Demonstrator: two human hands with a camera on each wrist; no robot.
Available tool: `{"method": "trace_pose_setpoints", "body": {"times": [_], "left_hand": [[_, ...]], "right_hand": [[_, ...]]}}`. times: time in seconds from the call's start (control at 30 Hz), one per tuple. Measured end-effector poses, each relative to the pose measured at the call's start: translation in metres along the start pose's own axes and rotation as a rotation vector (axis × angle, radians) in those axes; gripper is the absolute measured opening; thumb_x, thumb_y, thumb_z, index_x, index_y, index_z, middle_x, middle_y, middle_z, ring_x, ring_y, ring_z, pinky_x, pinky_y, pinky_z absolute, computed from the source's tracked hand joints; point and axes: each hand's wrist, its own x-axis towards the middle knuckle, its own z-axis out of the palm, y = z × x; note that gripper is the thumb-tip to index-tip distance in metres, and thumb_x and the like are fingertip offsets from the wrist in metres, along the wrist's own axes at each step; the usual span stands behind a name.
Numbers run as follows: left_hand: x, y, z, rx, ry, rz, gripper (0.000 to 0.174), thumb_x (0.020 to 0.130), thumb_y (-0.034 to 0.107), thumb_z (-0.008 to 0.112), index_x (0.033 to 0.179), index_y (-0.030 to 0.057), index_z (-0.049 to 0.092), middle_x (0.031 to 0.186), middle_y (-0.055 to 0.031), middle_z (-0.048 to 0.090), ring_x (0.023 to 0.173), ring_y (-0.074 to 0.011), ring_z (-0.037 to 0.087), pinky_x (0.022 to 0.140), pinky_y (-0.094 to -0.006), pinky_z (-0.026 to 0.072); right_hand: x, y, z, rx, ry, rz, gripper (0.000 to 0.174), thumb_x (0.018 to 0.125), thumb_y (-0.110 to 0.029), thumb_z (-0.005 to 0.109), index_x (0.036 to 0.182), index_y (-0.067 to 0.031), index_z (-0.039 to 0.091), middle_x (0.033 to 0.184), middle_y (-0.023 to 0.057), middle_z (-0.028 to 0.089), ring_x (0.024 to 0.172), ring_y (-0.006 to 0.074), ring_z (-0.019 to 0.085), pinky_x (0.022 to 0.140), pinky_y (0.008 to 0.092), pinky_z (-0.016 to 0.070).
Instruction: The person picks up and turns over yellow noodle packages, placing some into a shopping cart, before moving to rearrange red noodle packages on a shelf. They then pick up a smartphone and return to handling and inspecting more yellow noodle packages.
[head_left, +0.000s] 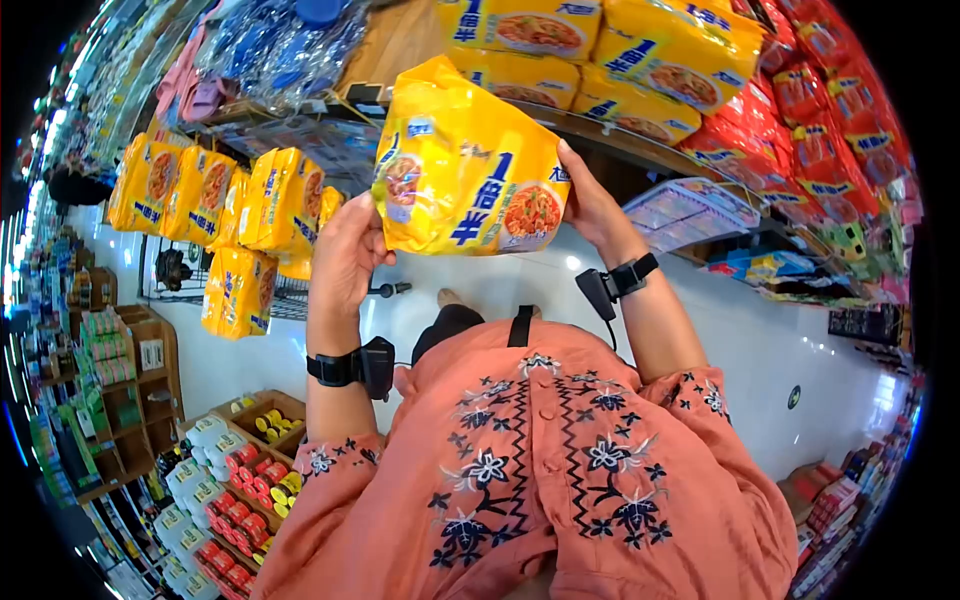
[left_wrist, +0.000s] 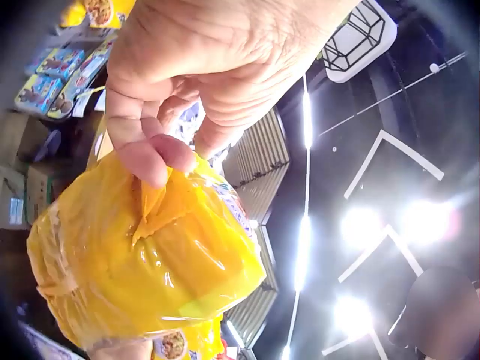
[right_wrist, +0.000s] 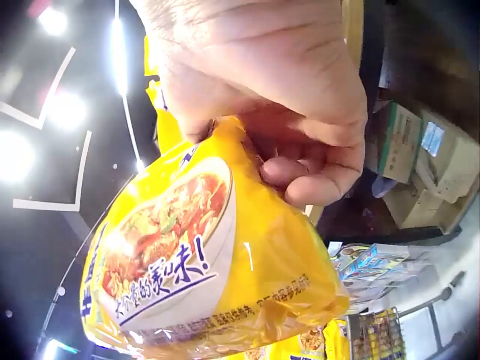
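A large yellow noodle multipack (head_left: 468, 165) with blue lettering and a bowl picture is held up in front of the shelves. My left hand (head_left: 347, 255) pinches its left edge; the left wrist view shows thumb and fingers (left_wrist: 154, 154) gathered on the crinkled wrapper (left_wrist: 142, 262). My right hand (head_left: 590, 200) grips the right edge, fingers (right_wrist: 315, 176) curled round the pack (right_wrist: 202, 262) by the bowl picture.
Shelves hold more yellow packs (head_left: 600, 60) above and red packs (head_left: 820, 130) to the right. Yellow packs (head_left: 215, 200) hang at the left over a wire rack. Cup noodles (head_left: 220, 480) fill a low display at bottom left. A white floor (head_left: 780, 340) lies below.
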Motion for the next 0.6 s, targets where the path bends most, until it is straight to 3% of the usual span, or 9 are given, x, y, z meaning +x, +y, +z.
{"method": "trace_pose_setpoints", "body": {"times": [0.07, 0.2, 0.27, 0.6], "left_hand": [[0.002, -0.007, 0.021, 0.038, -0.023, 0.020, 0.031, 0.099, 0.030, 0.059, 0.110, 0.0015, 0.060, 0.081, -0.0029, 0.064, 0.057, -0.0063, 0.059, 0.050, -0.0224, 0.0517], [0.000, -0.016, 0.066, 0.123, -0.069, -0.004, 0.032, 0.099, 0.028, 0.061, 0.114, -0.0002, 0.056, 0.084, -0.0044, 0.064, 0.056, -0.0075, 0.059, 0.050, -0.0231, 0.0524], [0.001, -0.022, 0.081, 0.173, -0.109, -0.039, 0.035, 0.096, 0.028, 0.065, 0.116, 0.0009, 0.053, 0.082, -0.0045, 0.061, 0.060, -0.0096, 0.060, 0.050, -0.0258, 0.0522], [-0.002, -0.042, 0.128, 0.291, -0.238, -0.119, 0.035, 0.098, 0.028, 0.061, 0.118, 0.0005, 0.051, 0.086, -0.0064, 0.062, 0.057, -0.0132, 0.060, 0.050, -0.0267, 0.0520]], "right_hand": [[-0.003, 0.010, -0.021, 0.112, -0.010, -0.016, 0.057, 0.102, -0.053, 0.045, 0.140, -0.0119, 0.050, 0.132, 0.0057, 0.062, 0.115, 0.0169, 0.063, 0.096, 0.0345, 0.0536], [-0.014, 0.028, -0.055, 0.238, -0.036, -0.062, 0.057, 0.104, -0.052, 0.039, 0.145, -0.0127, 0.044, 0.139, 0.0072, 0.057, 0.123, 0.0178, 0.059, 0.106, 0.0363, 0.0469], [-0.022, 0.031, -0.062, 0.226, -0.005, -0.118, 0.057, 0.104, -0.052, 0.038, 0.145, -0.0128, 0.044, 0.139, 0.0063, 0.057, 0.123, 0.0176, 0.059, 0.105, 0.0358, 0.0471], [-0.045, 0.047, -0.101, 0.311, 0.137, -0.127, 0.055, 0.104, -0.052, 0.039, 0.141, -0.0129, 0.051, 0.131, 0.0026, 0.064, 0.116, 0.0152, 0.062, 0.100, 0.0351, 0.0499]]}}
